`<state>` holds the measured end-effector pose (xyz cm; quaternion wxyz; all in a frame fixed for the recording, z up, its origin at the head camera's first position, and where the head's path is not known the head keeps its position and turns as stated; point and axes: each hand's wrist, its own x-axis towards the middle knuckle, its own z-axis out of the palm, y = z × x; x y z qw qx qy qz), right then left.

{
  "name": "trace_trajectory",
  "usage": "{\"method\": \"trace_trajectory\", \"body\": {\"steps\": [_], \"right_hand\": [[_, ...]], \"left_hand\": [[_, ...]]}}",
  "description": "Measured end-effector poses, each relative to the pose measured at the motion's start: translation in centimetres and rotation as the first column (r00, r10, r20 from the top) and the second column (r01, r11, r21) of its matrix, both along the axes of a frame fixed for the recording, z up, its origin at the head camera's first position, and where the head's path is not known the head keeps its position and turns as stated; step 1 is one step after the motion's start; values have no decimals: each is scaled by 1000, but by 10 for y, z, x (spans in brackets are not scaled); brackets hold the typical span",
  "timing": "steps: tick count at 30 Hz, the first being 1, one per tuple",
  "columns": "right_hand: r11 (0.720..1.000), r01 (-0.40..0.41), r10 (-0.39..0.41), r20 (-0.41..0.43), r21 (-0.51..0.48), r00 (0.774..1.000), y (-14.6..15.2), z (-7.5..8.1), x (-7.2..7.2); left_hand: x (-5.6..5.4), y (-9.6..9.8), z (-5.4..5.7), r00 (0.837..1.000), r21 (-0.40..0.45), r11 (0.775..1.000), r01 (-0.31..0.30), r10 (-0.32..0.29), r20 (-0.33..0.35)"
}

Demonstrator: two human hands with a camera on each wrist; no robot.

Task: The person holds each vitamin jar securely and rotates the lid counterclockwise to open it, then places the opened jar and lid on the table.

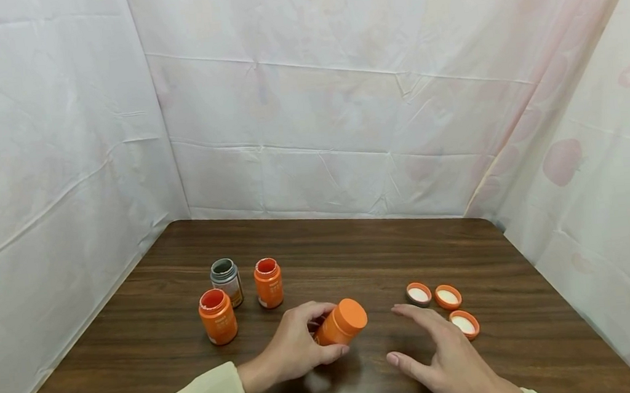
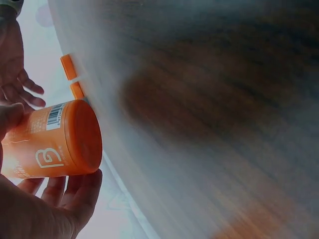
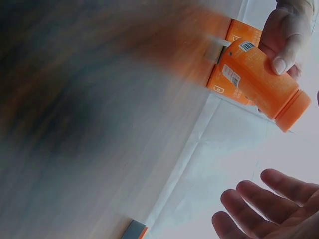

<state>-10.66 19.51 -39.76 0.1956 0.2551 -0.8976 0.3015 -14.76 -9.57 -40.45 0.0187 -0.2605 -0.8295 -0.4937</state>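
My left hand (image 1: 299, 343) grips an orange plastic bottle (image 1: 336, 325) round its body, tilted with its orange cap toward the right. In the left wrist view the bottle (image 2: 55, 139) shows its base, a barcode and a white logo. The right wrist view shows the capped bottle (image 3: 264, 79) held above the tabletop, the left thumb across its side. To the right of it, my right hand (image 1: 444, 356) hovers over the table with fingers spread and nothing held. Beyond that hand lie screw caps (image 1: 448, 297), their white inner sides up.
On the left stand uncapped bottles: an orange one (image 1: 218, 318), a grey one (image 1: 227, 283) and another orange one (image 1: 269, 284). They share a dark wooden table (image 1: 352, 249). White sheets (image 1: 309, 117) hang behind and at both sides.
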Motion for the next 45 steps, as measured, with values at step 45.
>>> {"method": "trace_trajectory", "body": {"steps": [45], "right_hand": [[976,-161,165,20,-145,986,-41,8,-15]], "left_hand": [[14,-7,-3,997,-83,996,28,-34,-71]]}}
